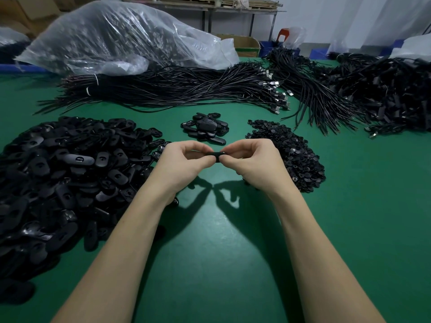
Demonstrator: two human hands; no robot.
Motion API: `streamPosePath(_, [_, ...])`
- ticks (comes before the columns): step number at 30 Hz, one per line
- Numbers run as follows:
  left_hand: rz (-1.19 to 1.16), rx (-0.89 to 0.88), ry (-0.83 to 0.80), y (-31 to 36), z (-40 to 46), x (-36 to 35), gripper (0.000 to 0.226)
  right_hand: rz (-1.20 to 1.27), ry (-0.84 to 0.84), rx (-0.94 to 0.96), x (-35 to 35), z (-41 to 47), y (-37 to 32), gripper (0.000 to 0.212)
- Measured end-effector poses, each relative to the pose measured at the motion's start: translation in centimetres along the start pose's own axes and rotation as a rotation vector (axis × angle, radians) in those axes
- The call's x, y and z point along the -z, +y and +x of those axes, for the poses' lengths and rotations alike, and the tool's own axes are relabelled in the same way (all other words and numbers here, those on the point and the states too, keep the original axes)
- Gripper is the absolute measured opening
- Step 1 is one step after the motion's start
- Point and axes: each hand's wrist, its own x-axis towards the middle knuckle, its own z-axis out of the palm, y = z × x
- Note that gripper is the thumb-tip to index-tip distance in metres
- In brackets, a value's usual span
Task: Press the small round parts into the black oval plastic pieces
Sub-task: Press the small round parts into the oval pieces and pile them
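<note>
Above the green table [233, 264], mid-frame, both hands meet on one black oval piece [216, 156]. Left hand [184, 163] pinches its left end w/ curled fingers; right hand [253, 159] pinches the right end, thumb & fingertips closed on it. Piece is off the table, held between the two hands; can't tell if a round part is seated in it yet.

Left of the hands: big heap of black oval pieces [63, 178], loose on the table. Just behind the hands: small pile of ovals [206, 128]. Right: heap of small round parts [291, 152], touching the right wrist area.

Further back: bundles of black cables [175, 89] w/ USB plugs. Clear plastic bag [116, 36], back left, holds more dark parts; contents too blurred to name. Cardboard box [246, 44] behind it, inside not visible.
</note>
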Motion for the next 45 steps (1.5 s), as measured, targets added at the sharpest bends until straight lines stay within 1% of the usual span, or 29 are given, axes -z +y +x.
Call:
streamPosePath(6, [0.067,-0.023,-0.011,-0.4,0.1,0.1,0.007,-0.039,-0.014,0.026,0.0,0.0,0.4,0.006])
streamPosePath(10, [0.125,-0.024,-0.017,-0.6,0.1,0.1,0.009,-0.079,-0.037,0.034,-0.2,0.0,0.7,0.007])
streamPosePath(13, [0.129,-0.047,-0.04,-0.6,0.1,0.0,0.013,-0.061,-0.046,0.024,-0.4,-0.2,0.9,0.011])
streamPosePath(16, [0.095,-0.053,-0.083,-0.5,0.1,0.3,0.013,0.009,-0.081,0.024,-0.2,-0.4,1.0,0.013])
streamPosePath(20, [0.051,-0.056,-0.101,-0.5,0.0,0.6,0.01,0.071,-0.128,0.034,0.3,-0.6,1.0,0.009])
streamPosePath(28, [0.077,-0.076,-0.103,-0.5,0.1,0.5,0.01,0.065,-0.104,0.044,-0.4,-0.5,1.4,0.011])
streamPosePath(34, [0.153,-0.083,-0.083,-0.7,0.2,0.1,0.01,0.023,-0.084,0.043,-0.6,-0.5,1.8,0.014])
streamPosePath(39, [0.18,-0.074,-0.067,-0.8,0.1,-0.3,0.009,0.033,-0.082,0.034,-0.8,-0.5,2.0,0.014])
streamPosePath(45, [0.072,-0.029,-0.146,-0.6,-0.1,0.6,0.007,0.175,-0.179,0.01,-0.2,-0.6,2.0,0.011])
